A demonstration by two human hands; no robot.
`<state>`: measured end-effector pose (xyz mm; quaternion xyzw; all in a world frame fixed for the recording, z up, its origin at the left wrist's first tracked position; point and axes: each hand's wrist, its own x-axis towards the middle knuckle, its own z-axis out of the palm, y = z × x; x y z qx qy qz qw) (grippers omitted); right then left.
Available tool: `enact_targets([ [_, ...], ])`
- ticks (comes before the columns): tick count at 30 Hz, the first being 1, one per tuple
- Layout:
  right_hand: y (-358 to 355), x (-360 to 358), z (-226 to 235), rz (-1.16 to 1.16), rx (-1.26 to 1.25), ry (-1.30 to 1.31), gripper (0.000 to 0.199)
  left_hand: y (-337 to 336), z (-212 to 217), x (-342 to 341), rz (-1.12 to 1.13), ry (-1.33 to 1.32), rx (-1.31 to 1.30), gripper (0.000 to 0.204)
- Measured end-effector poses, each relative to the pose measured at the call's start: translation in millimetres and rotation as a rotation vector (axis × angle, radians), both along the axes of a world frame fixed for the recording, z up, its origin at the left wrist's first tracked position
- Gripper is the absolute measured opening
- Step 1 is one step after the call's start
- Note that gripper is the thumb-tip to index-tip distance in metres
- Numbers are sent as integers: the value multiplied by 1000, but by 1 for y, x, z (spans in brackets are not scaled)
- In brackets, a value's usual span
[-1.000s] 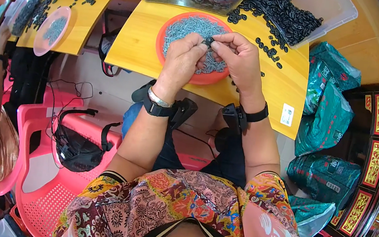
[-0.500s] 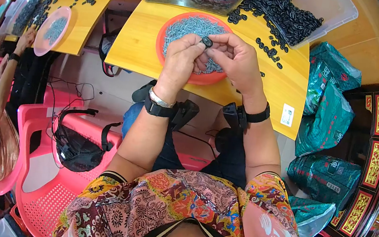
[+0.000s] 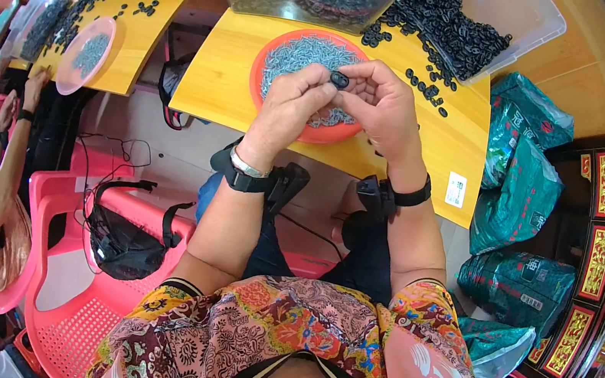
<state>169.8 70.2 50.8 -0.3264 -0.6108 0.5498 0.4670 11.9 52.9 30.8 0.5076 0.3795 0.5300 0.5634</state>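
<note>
Above a red-orange plate (image 3: 257,78) heaped with small grey screws (image 3: 298,55), my two hands meet. A small black oval plastic piece (image 3: 339,80) is pinched between the thumb and index finger of my left hand (image 3: 282,113). My right hand (image 3: 389,112) is curled up close against the piece, with its index fingertip and thumb at the piece's right side. Whatever small thing those right fingers may hold is hidden. Both wrists carry black straps.
A clear bin (image 3: 306,0) of black pieces stands behind the plate. More black pieces spill from a tipped clear bin (image 3: 529,35) at right. Green bags (image 3: 522,197) lie beside the table. At left, a co-worker's arm (image 3: 15,141) reaches near a pink plate (image 3: 64,67); a pink chair (image 3: 79,320) stands nearer.
Both hands have shifted slightly right and down with the black oval piece, which is turned a little differently. The co-worker's hand at left has moved down a bit.
</note>
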Motion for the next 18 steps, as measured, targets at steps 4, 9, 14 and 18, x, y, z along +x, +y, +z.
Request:
enact_targets([
  [4, 5, 9, 0, 66, -28, 25, 28, -3, 5, -2, 16, 158, 174, 8],
  [9, 5, 11, 3, 101, -79, 38, 29, -4, 4, -2, 54, 281, 253, 11],
  [14, 4, 12, 4, 119, -135, 90, 28, -7, 7, 2, 146, 365, 315, 13],
  [18, 3, 14, 6, 139, -149, 75, 29, -9, 13, 0, 149, 494, 404, 14],
])
